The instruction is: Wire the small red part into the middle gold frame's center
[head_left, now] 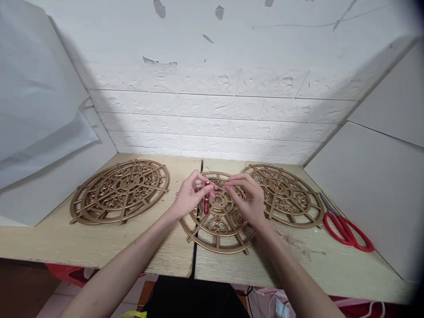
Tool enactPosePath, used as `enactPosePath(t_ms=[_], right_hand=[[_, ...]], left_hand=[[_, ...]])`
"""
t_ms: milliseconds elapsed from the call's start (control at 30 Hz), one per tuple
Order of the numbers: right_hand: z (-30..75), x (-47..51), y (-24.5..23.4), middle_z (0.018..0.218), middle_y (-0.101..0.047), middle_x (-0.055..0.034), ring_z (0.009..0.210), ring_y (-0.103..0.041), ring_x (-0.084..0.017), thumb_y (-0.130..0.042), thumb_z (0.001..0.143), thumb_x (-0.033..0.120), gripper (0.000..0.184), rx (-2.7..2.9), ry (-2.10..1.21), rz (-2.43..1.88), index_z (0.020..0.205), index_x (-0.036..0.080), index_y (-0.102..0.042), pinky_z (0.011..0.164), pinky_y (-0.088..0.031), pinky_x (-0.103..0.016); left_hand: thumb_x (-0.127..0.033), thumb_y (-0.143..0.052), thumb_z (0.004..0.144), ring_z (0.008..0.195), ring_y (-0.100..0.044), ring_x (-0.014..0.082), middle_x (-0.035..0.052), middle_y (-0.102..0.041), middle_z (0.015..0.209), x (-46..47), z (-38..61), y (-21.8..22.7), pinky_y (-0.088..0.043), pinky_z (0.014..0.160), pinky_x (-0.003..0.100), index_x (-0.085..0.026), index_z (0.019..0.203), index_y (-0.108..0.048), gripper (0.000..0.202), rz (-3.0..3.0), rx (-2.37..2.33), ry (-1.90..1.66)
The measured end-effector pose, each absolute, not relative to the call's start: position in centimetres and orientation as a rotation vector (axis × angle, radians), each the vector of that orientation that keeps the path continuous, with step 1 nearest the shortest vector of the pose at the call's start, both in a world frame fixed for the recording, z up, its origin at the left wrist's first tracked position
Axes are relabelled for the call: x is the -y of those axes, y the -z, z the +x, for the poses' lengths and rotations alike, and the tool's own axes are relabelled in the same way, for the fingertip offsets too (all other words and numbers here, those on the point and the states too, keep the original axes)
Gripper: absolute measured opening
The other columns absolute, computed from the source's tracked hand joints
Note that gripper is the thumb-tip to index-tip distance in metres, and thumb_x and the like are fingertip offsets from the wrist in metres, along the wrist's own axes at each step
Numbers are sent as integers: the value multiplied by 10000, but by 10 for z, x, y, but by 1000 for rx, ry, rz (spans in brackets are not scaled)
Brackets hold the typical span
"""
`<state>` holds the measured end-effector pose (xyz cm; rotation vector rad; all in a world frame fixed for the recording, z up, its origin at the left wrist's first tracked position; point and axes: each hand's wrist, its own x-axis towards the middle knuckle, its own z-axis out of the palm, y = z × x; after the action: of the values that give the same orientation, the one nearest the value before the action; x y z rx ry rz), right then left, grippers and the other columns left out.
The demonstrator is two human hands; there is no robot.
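Left hand (189, 193) pinches red charm (206, 204) over middle disc (218, 223); right hand (247, 194) pinches thin wire (221, 184); wire may slip, being fine.

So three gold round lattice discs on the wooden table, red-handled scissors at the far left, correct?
Not quite. The red-handled scissors lie at the far right, beside the right-hand disc, as the head view shows. Three gold round lattice discs on the wooden table is correct.

Bright, even light is falling from above.
A shadow is darkening the left panel (39, 88); the wall (212, 106) lines are bowing and the corners are blurring.
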<state>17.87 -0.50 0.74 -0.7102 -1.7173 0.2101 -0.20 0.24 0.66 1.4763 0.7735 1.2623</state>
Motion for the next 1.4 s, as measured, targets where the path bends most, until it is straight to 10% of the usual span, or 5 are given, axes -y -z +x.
enactPosePath(t_ms=[367,1400], right_hand=[[177,8,-8,679,-653,-24,592,-589,-123,-675,771,356,193,1712,-1196,-761,797,170,-632,554,-492,-252],[159,10,5,594,-508,24,531,-413,-88,-618,772,258,122,1907,-760,-940,709,154,-600,504,-324,-211]], left_hand=[[-134,-643,767,677,-681,149,29,-679,705,-11,-11,-15,-568,737,368,-166,759,-443,202,815,-779,-1402],[-25,-498,834,622,-657,122,28,-622,617,-17,2,0,-577,730,309,-143,707,-479,174,438,-855,-1463]])
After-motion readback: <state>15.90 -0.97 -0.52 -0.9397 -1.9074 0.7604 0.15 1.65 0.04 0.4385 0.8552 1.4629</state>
